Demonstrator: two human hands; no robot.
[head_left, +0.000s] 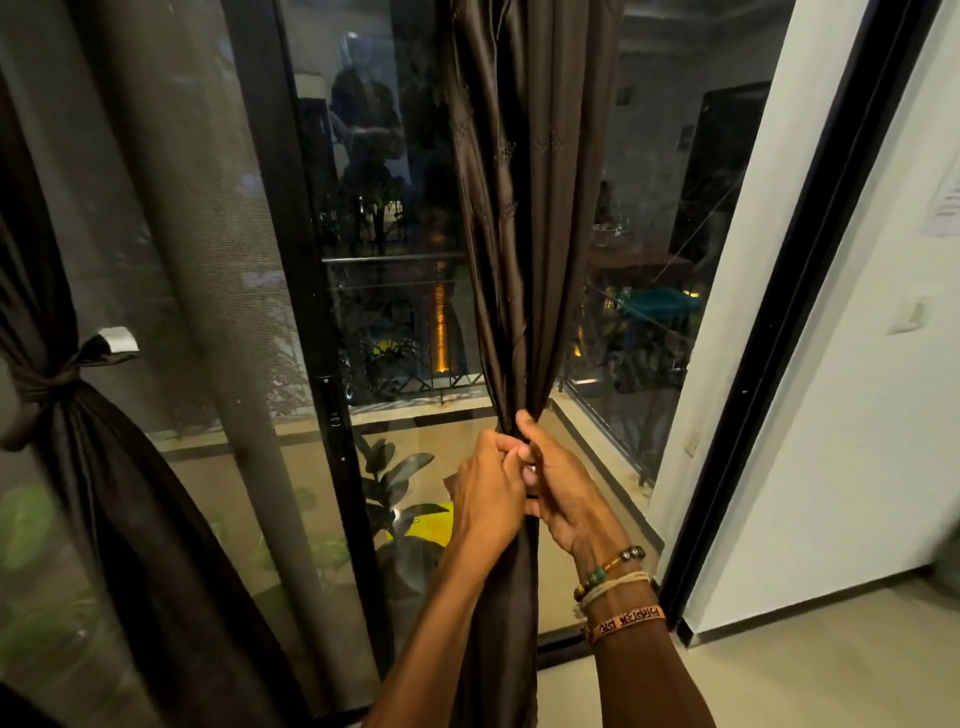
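Both arms reach up from below, with bracelets (618, 587) on the right wrist. Together the left hand (485, 499) and the right hand (558, 483) squeeze the brown curtain (524, 234), fingers curled tight round the bunched cloth. It hangs down the middle of the glass door (384, 260), pinched thin at the hands. Off to the left, another curtain (119, 493) is already tied with a band (47, 387). So this looks like the bunching step. Next, a band must go round the pinched part and be knotted.
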